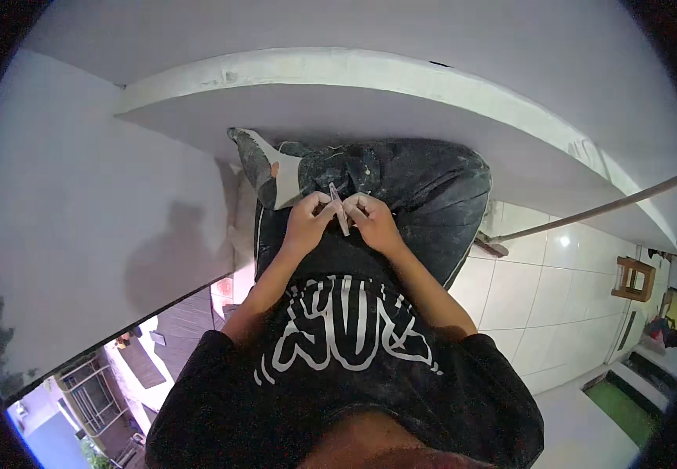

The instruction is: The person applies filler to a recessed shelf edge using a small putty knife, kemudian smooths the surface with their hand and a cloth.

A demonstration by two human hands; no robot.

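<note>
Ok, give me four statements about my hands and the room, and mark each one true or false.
1. The left hand and right hand are both at a thin, pale strip. True.
2. The wooden stool is on your left. False: it is on your right.
3. A long pole shows on your right. True.
4. Your black shirt is plain in front. False: it has a white print.

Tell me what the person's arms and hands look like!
The left hand and right hand are bare: no gloves, and no ring or watch visible. The forearms are bare too. Loose black sleeves end near the elbows, on a black shirt with a white design.
</note>
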